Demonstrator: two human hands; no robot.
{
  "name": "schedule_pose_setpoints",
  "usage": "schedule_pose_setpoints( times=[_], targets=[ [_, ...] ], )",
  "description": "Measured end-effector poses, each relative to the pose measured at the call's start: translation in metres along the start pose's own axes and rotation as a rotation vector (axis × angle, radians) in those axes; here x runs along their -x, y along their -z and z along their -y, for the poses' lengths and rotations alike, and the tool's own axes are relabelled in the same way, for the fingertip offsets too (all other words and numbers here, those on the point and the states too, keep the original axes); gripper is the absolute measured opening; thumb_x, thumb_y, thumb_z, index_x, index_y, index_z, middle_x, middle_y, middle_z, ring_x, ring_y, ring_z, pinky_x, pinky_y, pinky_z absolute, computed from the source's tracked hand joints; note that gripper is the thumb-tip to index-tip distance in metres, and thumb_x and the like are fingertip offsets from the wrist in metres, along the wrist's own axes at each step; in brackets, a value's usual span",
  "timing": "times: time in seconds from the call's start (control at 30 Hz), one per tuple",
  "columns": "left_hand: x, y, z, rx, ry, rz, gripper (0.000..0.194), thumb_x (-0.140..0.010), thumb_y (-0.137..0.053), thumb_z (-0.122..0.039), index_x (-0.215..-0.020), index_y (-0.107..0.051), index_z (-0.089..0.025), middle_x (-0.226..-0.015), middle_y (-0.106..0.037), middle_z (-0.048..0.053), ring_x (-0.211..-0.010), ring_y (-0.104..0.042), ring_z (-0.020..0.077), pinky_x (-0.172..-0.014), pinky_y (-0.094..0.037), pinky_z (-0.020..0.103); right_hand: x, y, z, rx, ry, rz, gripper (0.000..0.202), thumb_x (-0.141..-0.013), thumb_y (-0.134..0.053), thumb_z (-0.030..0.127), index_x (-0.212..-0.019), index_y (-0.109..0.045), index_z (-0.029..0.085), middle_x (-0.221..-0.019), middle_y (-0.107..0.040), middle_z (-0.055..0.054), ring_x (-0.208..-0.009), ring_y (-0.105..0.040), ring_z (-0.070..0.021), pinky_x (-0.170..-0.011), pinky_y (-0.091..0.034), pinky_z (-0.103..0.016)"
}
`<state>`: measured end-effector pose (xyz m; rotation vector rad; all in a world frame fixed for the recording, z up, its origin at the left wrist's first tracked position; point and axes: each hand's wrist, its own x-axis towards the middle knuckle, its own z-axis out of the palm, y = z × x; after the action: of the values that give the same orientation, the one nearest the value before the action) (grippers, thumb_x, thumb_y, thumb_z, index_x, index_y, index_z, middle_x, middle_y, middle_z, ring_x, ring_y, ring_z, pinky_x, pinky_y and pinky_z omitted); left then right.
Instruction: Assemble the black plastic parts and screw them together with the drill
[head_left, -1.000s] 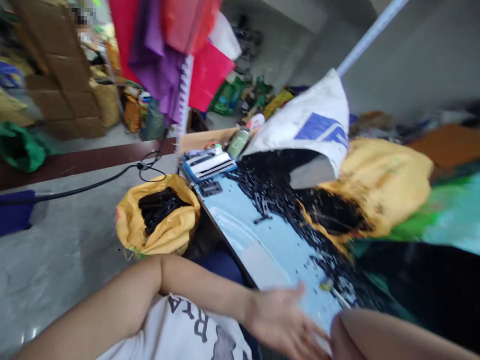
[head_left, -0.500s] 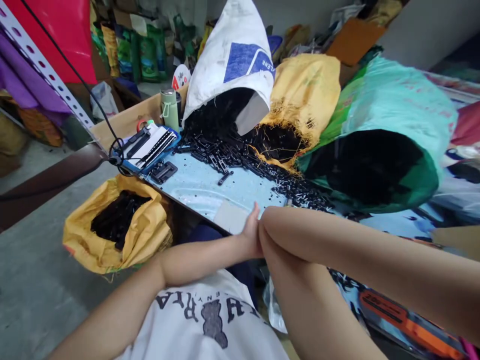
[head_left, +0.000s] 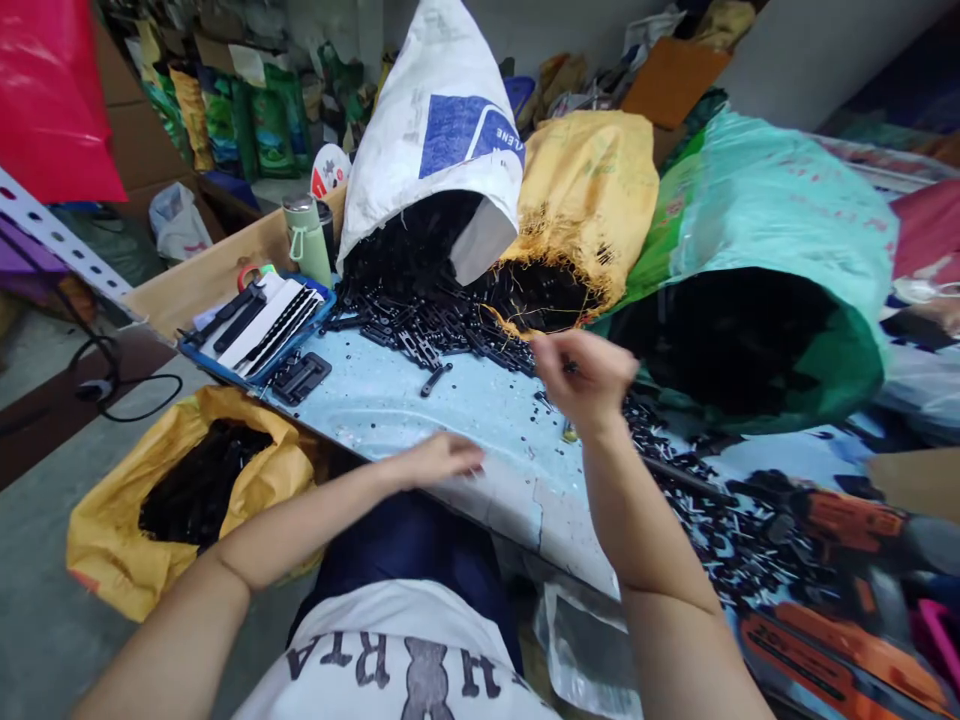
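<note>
My right hand (head_left: 585,375) is over the table at the frayed mouth of the yellow sack (head_left: 592,170). Its fingers are curled closed, and what is in them, if anything, cannot be made out. Just under and beside it lie small black parts and pins (head_left: 660,440). My left hand (head_left: 442,458) hovers low at the front edge of the light-blue tabletop (head_left: 390,400), its fingers smeared by motion. Farther back, long black plastic parts (head_left: 420,320) spill from a white sack (head_left: 457,130). One black piece (head_left: 436,380) lies apart from the pile.
A green sack (head_left: 795,220) gapes on the right. Near it lie an orange-and-black power drill (head_left: 847,520) and an orange tool (head_left: 832,660). At left are a blue tray (head_left: 262,330) of stationery, a green bottle (head_left: 306,238) and a floor sack (head_left: 262,470) of black parts.
My right arm has swung away from over my left hand, and the right hand is now out over the small parts. My left hand has moved left. The view has shifted too.
</note>
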<state>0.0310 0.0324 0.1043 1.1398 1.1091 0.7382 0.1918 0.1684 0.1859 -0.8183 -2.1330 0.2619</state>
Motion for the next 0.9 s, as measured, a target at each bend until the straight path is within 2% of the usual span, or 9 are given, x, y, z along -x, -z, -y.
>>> schedule_pose_setpoints(
  times=[0.1, 0.2, 0.27, 0.33, 0.5, 0.57, 0.67, 0.77, 0.9],
  targets=[
    [-0.034, 0.077, -0.013, -0.582, -0.007, -0.638, 0.036, -0.086, -0.051, -0.045, -0.105, -0.06, -0.016, -0.105, -0.062, 0.006, -0.094, -0.06, 0.0186, -0.085, -0.049, 0.036, -0.002, -0.04, -0.041, 0.002, -0.132, 0.246, 0.025, -0.084, -0.053, 0.04, -0.073, -0.062, 0.019, -0.065, -0.062, -0.002, -0.059, -0.056, -0.0133, -0.059, -0.041, -0.026],
    [-0.066, 0.133, -0.028, -0.724, -0.003, -0.771, 0.035, -0.087, -0.053, -0.036, -0.116, -0.052, -0.015, -0.116, -0.055, 0.008, -0.099, -0.057, 0.0201, -0.083, -0.05, 0.041, -0.01, -0.077, -0.09, 0.064, -0.308, 0.308, 0.021, -0.083, -0.052, 0.034, -0.084, -0.063, 0.017, -0.078, -0.066, -0.005, -0.071, -0.059, -0.0165, -0.068, -0.043, -0.028],
    [-0.084, 0.156, -0.034, -0.772, -0.011, -0.79, 0.036, -0.087, -0.053, -0.035, -0.117, -0.051, -0.015, -0.117, -0.054, 0.009, -0.1, -0.056, 0.0202, -0.083, -0.05, 0.041, -0.028, -0.094, -0.118, 0.157, -0.367, 0.27, 0.022, -0.082, -0.053, 0.029, -0.097, -0.061, 0.015, -0.094, -0.065, -0.009, -0.086, -0.058, -0.0191, -0.078, -0.043, -0.03],
    [-0.101, 0.17, -0.035, -0.83, -0.009, -0.812, 0.036, -0.087, -0.053, -0.035, -0.117, -0.052, -0.015, -0.116, -0.055, 0.009, -0.1, -0.057, 0.0202, -0.083, -0.05, 0.041, -0.053, -0.106, -0.14, 0.269, -0.422, 0.232, 0.03, -0.081, -0.054, 0.025, -0.108, -0.057, 0.013, -0.109, -0.06, -0.013, -0.101, -0.053, -0.0218, -0.086, -0.04, -0.032],
    [-0.128, 0.187, -0.022, -0.94, 0.034, -0.848, 0.036, -0.087, -0.053, -0.035, -0.117, -0.052, -0.015, -0.117, -0.054, 0.009, -0.101, -0.056, 0.0207, -0.084, -0.049, 0.042, -0.108, -0.128, -0.173, 0.399, -0.644, 0.256, 0.048, -0.071, -0.068, 0.028, -0.11, -0.052, 0.004, -0.119, -0.053, -0.02, -0.113, -0.044, -0.0211, -0.094, -0.033, -0.033],
    [-0.132, 0.191, -0.015, -0.965, 0.057, -0.853, 0.035, -0.087, -0.053, -0.034, -0.115, -0.053, -0.015, -0.116, -0.055, 0.011, -0.104, -0.054, 0.0242, -0.087, -0.047, 0.043, -0.115, -0.133, -0.181, 0.397, -0.669, 0.248, 0.057, -0.069, -0.07, 0.033, -0.11, -0.05, 0.0, -0.12, -0.052, -0.021, -0.115, -0.042, -0.0195, -0.096, -0.03, -0.032],
    [-0.128, 0.193, -0.008, -0.99, 0.058, -0.902, 0.034, -0.084, -0.052, -0.031, -0.113, -0.054, -0.013, -0.112, -0.057, 0.015, -0.108, -0.05, 0.0293, -0.093, -0.042, 0.044, -0.113, -0.133, -0.193, 0.429, -0.766, 0.238, 0.067, -0.061, -0.078, 0.035, -0.11, -0.05, -0.001, -0.116, -0.053, -0.026, -0.112, -0.047, -0.0259, -0.094, -0.032, -0.036],
    [-0.115, 0.182, -0.003, -0.952, -0.042, -1.016, 0.034, -0.084, -0.048, -0.03, -0.114, -0.051, -0.014, -0.109, -0.058, 0.013, -0.106, -0.052, 0.027, -0.093, -0.041, 0.04, -0.101, -0.12, -0.203, 0.358, -0.84, 0.291, 0.069, -0.057, -0.08, 0.041, -0.107, -0.052, 0.004, -0.108, -0.058, -0.024, -0.099, -0.055, -0.0283, -0.082, -0.04, -0.036],
    [-0.083, 0.141, 0.001, -0.813, -0.253, -1.024, 0.032, -0.085, -0.046, -0.038, -0.107, -0.05, -0.016, -0.102, -0.059, 0.009, -0.091, -0.058, 0.0202, -0.083, -0.047, 0.033, -0.07, -0.093, -0.201, 0.242, -0.75, 0.309, 0.041, -0.069, -0.07, 0.041, -0.096, -0.056, 0.013, -0.095, -0.063, -0.011, -0.088, -0.057, -0.0207, -0.075, -0.041, -0.029]
  ],
)
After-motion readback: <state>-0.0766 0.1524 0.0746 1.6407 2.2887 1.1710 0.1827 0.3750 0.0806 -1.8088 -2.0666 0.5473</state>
